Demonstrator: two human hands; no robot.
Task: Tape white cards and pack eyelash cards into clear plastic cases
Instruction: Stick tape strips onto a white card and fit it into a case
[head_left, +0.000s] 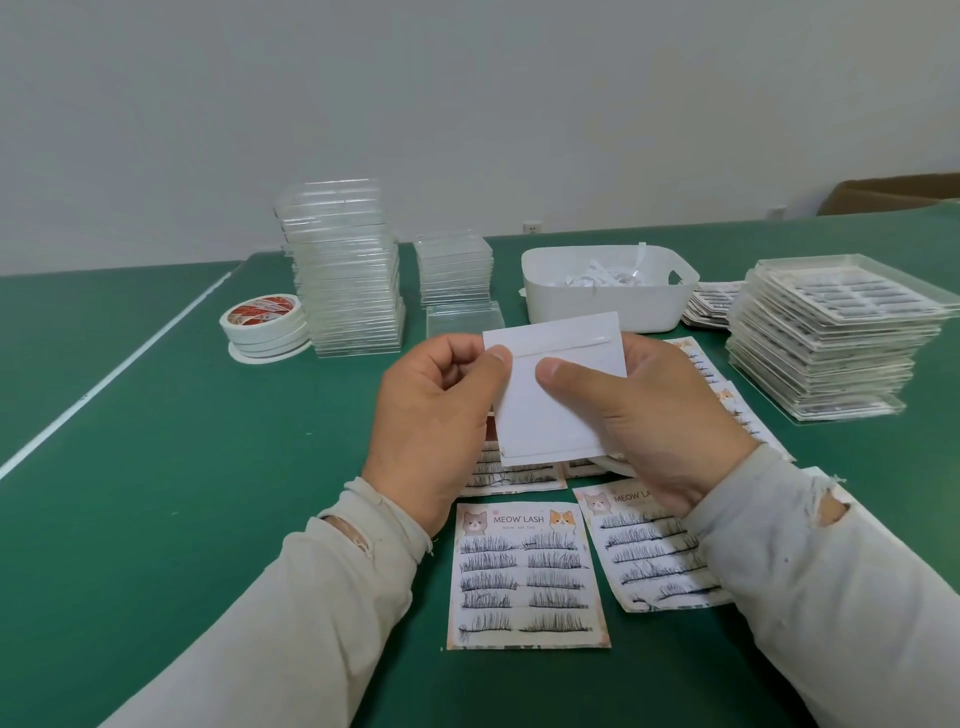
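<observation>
From the head camera, both hands hold one white card (553, 384) upright above the green table (156, 467), its face crossed by a strip of tape near the top edge and another near the bottom. The left hand (436, 415) pinches the card's left edge between thumb and curled fingers; the right hand (649, 410) grips the right side, thumb pressed flat across the card's middle. Under the hands, eyelash cards printed "MEOW LASH" lie flat on the table, one (527, 574) squarely in front of the person and another (649, 551) just beside it, partly under the right sleeve. Behind to the left stands a tall stack of empty clear plastic cases (345, 267), with rolls of tape (265, 325) beside it and a shorter stack (454, 270) to its right. A white plastic bin (605, 299) holding paper scraps sits behind the card, and a stack of filled cases (831, 338) stands at the right.
</observation>
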